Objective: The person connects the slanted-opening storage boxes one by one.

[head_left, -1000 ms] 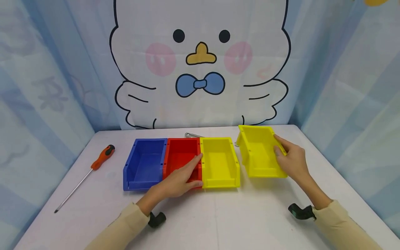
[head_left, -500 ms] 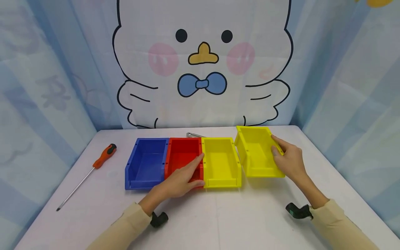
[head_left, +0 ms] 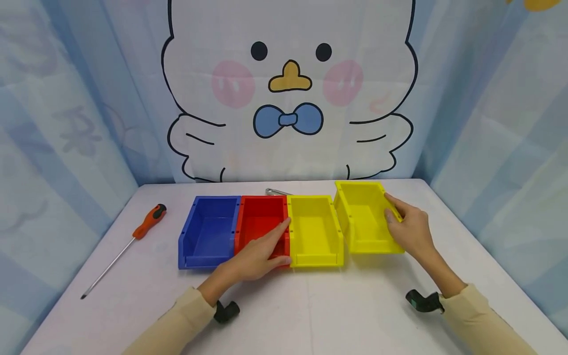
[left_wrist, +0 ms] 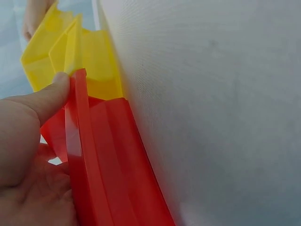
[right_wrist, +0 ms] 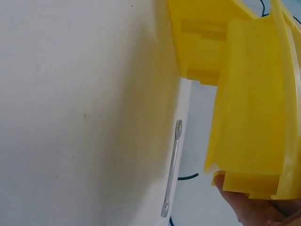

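My right hand (head_left: 410, 228) grips a yellow bin (head_left: 368, 217) by its right side wall, thumb inside. That bin hangs above the table, its shadow showing below in the right wrist view. A second yellow bin (head_left: 312, 231) stands just left of it, at the end of a row with a red bin (head_left: 259, 214) and a blue bin (head_left: 210, 231). Over the red bin lies my left hand (head_left: 255, 254), fingers extended to the wall it shares with the yellow one. In the left wrist view its thumb (left_wrist: 54, 96) touches the red bin's front corner.
A screwdriver (head_left: 148, 222) with an orange and black handle lies on the table at the left. Behind the row a metal wrench (head_left: 277, 192) is partly hidden; the right wrist view shows the wrench (right_wrist: 172, 167) near the table's edge. A printed curtain (head_left: 288, 153) encloses the table.
The held yellow bin has moved slightly left and then a little down, closer to the standing yellow one. My left hand keeps its place on the red bin. The head view has shifted slightly.
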Tool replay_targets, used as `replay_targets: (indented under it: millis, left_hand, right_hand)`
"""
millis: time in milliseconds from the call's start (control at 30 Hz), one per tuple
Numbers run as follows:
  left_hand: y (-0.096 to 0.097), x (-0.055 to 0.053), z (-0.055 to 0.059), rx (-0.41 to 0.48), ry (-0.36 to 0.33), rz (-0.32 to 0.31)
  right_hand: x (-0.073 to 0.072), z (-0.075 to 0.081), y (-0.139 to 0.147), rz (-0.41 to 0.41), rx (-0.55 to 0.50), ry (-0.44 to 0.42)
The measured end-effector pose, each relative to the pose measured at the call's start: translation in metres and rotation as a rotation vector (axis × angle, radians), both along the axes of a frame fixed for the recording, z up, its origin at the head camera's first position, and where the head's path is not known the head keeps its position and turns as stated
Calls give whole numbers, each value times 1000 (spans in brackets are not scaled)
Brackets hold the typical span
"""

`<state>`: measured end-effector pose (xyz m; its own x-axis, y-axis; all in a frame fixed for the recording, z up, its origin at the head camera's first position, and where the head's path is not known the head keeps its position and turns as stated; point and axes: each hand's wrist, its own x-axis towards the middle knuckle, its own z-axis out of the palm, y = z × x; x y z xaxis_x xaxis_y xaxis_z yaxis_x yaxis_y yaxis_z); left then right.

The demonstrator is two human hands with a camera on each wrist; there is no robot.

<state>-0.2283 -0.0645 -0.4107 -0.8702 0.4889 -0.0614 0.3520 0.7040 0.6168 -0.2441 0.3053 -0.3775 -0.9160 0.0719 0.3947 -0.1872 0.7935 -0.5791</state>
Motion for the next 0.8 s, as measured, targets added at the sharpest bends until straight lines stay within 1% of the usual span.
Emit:
replay_targets:
  millis: [300, 400, 533, 600, 667, 800]
  left_hand:
    - [0, 0, 0, -4, 3, -2]
    - [0, -1, 0, -8, 5, 1]
    - [0, -1, 0, -8, 7, -1]
    - [0, -1, 0, -6, 6, -1]
    - [0, -1, -1, -4, 7, -2]
    - [0, 0, 0, -8, 11, -1]
  right_hand:
    - [-1, -5, -1, -14, 60, 99]
    - [-2, -4, -2, -17, 76, 90]
    - [-1, -2, -3, -12, 85, 32]
    - [-1, -1, -3, -1, 99, 24]
    - [-2, 2, -2, 10, 111, 62]
    - [-5, 11, -6, 19, 113, 179]
